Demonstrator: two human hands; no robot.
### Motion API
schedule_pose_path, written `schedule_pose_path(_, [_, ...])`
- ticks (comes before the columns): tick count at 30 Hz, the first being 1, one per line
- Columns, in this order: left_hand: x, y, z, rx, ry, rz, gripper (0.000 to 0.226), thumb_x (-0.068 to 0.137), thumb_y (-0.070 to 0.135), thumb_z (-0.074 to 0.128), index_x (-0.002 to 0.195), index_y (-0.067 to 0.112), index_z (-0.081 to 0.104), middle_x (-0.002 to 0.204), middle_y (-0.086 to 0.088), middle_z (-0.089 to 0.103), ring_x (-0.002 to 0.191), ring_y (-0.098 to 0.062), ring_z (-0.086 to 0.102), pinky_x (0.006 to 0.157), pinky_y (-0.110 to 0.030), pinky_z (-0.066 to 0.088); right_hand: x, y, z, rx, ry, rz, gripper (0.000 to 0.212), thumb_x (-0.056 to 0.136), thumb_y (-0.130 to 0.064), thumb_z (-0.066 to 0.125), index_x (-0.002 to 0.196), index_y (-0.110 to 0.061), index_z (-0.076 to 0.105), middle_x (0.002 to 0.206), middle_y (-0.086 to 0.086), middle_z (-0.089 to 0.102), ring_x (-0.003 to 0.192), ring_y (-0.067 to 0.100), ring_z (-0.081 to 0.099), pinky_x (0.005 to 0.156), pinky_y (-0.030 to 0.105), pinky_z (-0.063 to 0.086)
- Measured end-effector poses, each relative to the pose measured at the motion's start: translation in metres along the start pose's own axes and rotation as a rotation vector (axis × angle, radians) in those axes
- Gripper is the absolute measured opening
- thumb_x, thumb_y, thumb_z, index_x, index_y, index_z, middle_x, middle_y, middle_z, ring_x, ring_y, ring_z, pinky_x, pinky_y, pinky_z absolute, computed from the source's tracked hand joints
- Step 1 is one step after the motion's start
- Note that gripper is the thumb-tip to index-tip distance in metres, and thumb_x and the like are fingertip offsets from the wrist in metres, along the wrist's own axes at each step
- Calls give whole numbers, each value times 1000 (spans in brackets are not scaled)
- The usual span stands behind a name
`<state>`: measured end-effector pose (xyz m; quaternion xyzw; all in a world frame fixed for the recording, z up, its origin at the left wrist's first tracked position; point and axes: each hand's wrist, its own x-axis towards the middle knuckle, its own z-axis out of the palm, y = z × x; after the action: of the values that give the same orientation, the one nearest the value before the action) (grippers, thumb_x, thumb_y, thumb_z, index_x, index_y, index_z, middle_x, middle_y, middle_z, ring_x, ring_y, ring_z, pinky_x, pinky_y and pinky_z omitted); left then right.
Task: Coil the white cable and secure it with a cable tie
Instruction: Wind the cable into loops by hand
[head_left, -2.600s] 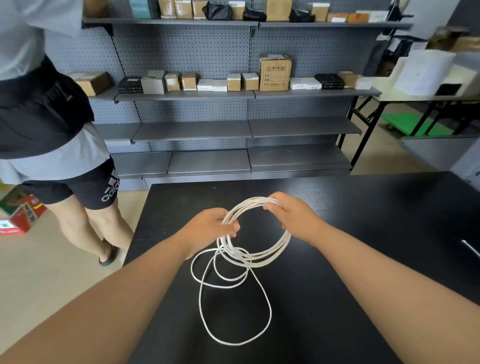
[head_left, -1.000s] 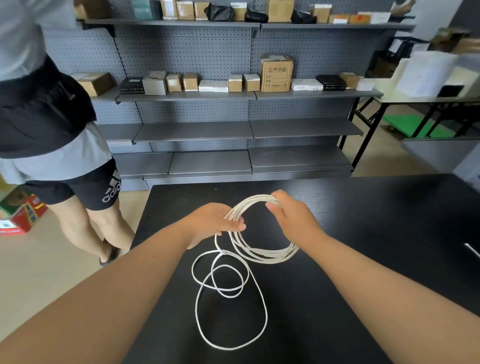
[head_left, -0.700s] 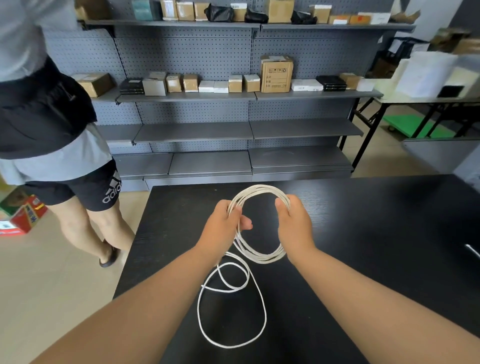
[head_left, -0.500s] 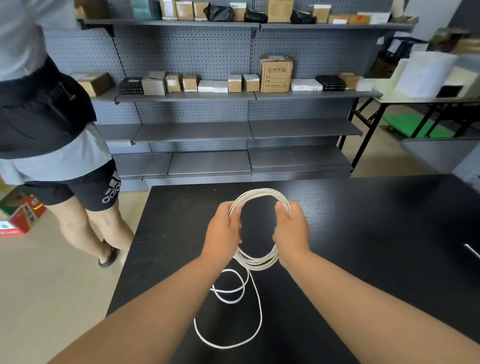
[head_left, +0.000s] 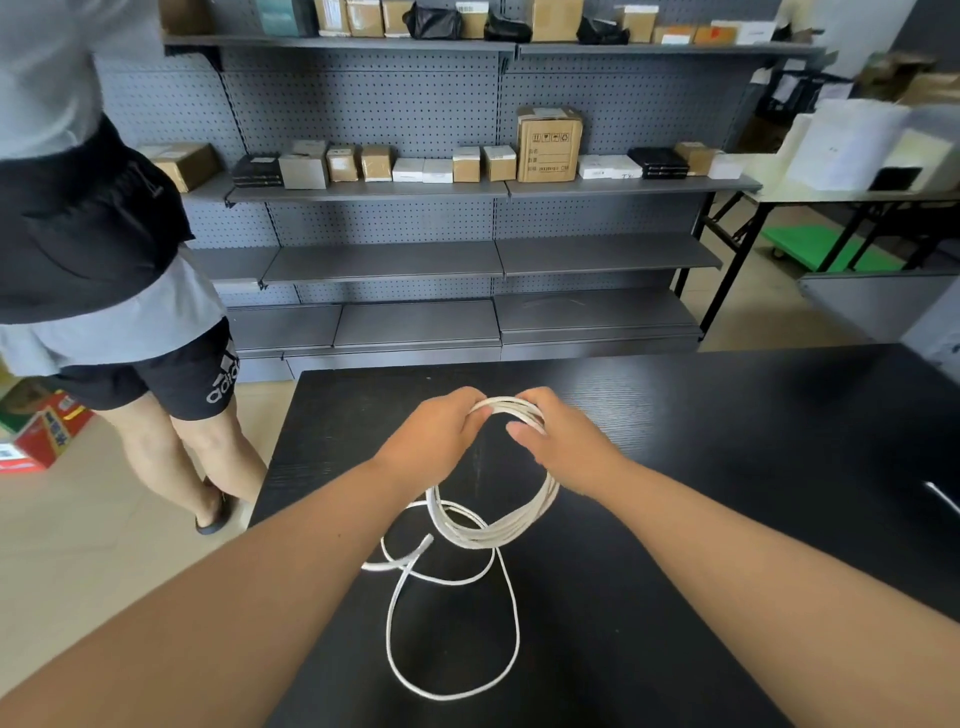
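cable (head_left: 483, 535) top (within left hand (head_left: 441, 436), right hand (head_left: 566, 447))

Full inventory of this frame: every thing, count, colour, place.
table: 1, black, foreground
white cable: 1, white, part coiled and held above table, loose loops lying on it
shelving: 1 unit, grey, behind table
boxes: many, brown and white, upper two shelves
folding table: 1, pale top, far right
cart: 1, green, floor beneath folding table
carton: 1, red, floor far left
bystander: 1, grey shirt, black shorts, left
left hand: 1, grips coil's top
right hand: 1, grips coil's top
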<state>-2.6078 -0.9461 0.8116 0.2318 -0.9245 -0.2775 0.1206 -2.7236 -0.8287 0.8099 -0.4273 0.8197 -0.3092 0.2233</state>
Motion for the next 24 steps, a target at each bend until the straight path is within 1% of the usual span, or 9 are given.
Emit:
schedule_pose_path(2, [-1, 1, -5, -8, -56, -1, 25, 100, 30, 37, 102, 13, 55, 69, 2, 52, 56, -13, 52, 58, -25, 40, -1, -2, -4, -74, -27, -28, 26, 96, -31, 44, 115, -13, 47, 75, -6, 48, 78, 20, 52, 73, 38, 49])
schedule_pose_path(3, [-1, 0, -6, -41, -82, -19, 24, 100, 31, 37, 96, 15, 54, 67, 3, 50, 53, -14, 54, 58, -25, 42, -1, -3, -6, -121, -20, -52, 26, 97, -31, 42, 113, -11, 47, 73, -5, 46, 75, 20, 50, 69, 37, 46])
schedule_pose_path(6, [-6, 1, -3, -223, -105, -106, 24, 98, 34, 41, 88, 16, 53, 64, 1, 56, 58, -13, 60, 62, -25, 42, -2, -7, -13, -224, 40, -115, 27, 99, -31, 37, 110, -9, 47, 79, 2, 50, 75, 22, 47, 65, 31, 34])
schedule_pose_path(9, [-10, 0, 3, -324, -94, -159, 15, 95, 31, 49, 94, 17, 54, 69, 1, 63, 66, -10, 63, 66, -23, 42, -2, -5, -15, -217, 91, -126, 27, 99, -30, 36, 109, -7, 47, 80, 5, 51, 75, 24, 48, 64, 31, 34])
schedule_pose_path(13, [-16, -3, 10, -329, -64, -219, 17, 88, 25, 60, 103, 19, 55, 93, -1, 64, 82, -16, 64, 81, -30, 49, 2, 3, -17, -24, 234, -26, 24, 99, -29, 37, 103, -9, 49, 76, -1, 48, 70, 19, 44, 58, 31, 31])
schedule_pose_path(16, [-21, -3, 15, -355, -16, -237, 10, 90, 24, 57, 98, 18, 55, 89, -6, 62, 76, -17, 57, 72, -29, 46, 3, 9, -12, 208, 365, 97, 21, 99, -30, 36, 96, -14, 49, 69, -4, 44, 64, 16, 43, 54, 28, 33])
schedule_pose_path(19, [-20, -3, 20, -338, 35, -229, 10, 95, 28, 48, 88, 22, 53, 88, -12, 65, 69, -16, 53, 64, -26, 42, 2, 14, -1, 398, 441, 197, 21, 98, -33, 37, 88, -19, 48, 69, -1, 45, 67, 22, 45, 62, 36, 42])
schedule_pose_path(21, [-17, -4, 20, -282, 48, -218, 17, 97, 29, 44, 86, 19, 52, 86, -12, 66, 63, -13, 49, 59, -24, 38, -1, 15, 6, 498, 452, 254, 22, 98, -35, 36, 83, -23, 47, 70, 0, 45, 67, 21, 44, 64, 39, 45])
schedule_pose_path(24, [-15, -8, 17, -164, 40, -191, 26, 99, 29, 39, 92, 8, 52, 80, -15, 61, 62, -19, 46, 63, -34, 41, -8, 17, 11, 547, 397, 295, 22, 98, -34, 35, 91, -17, 48, 70, 2, 45, 58, 18, 45, 55, 31, 44])
